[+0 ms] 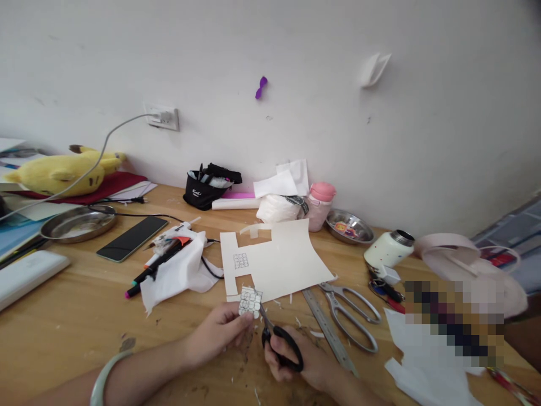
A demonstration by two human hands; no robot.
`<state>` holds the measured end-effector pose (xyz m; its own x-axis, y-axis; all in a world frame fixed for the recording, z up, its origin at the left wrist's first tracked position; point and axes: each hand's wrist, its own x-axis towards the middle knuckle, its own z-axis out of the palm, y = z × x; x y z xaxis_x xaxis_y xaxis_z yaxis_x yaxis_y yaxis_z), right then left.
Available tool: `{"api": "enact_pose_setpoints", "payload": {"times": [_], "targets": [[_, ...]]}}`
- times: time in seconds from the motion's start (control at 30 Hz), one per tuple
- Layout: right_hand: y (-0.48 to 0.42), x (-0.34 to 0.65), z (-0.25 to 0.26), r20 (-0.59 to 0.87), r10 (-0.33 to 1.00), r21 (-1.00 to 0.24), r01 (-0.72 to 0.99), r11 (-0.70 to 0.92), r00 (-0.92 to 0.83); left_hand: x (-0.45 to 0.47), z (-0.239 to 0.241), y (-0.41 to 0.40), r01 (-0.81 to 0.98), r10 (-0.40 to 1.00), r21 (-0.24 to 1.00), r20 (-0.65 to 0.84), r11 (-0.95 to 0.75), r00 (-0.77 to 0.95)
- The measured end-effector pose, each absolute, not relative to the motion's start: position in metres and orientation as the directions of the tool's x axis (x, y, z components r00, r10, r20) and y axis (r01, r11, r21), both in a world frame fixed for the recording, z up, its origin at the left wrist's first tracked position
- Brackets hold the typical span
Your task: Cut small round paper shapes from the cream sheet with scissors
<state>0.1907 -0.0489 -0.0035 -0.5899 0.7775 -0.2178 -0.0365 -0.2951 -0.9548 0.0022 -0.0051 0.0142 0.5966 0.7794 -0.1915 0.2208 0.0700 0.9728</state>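
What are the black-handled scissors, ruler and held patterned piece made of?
Scissors: slim grey blades, probably steel; smooth black handles, likely plastic.
Ruler: probably metal, from its dull grey sheen.
Patterned piece: matte white paper or card; thin, flat, dark-lined.

The card (249, 303) covers some fingers of the left hand (220, 332); how far the scissors (274, 329) reach behind it cannot be told. The bottom edge cuts off the left forearm (158, 366), the bangle (104, 376) and the right forearm (350, 387); the left edge cuts the white box (29, 277). At right, a pixelated block (454, 321) masks whatever lies there. What fills the right bowl (363, 234) is too small to tell, as is the pouch's (199, 193) lower lettering
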Motion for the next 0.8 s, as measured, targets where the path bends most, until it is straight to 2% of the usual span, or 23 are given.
{"api": "enact_pose_setpoints", "payload": {"times": [0.8], "targets": [[-0.046, 0.183, 0.008, -0.332, 0.782, -0.941, 0.131, -0.312, -0.527, 0.004, 0.015, -0.002, 0.153, 0.789, 0.960, -0.281, 0.235, 0.547]]}}
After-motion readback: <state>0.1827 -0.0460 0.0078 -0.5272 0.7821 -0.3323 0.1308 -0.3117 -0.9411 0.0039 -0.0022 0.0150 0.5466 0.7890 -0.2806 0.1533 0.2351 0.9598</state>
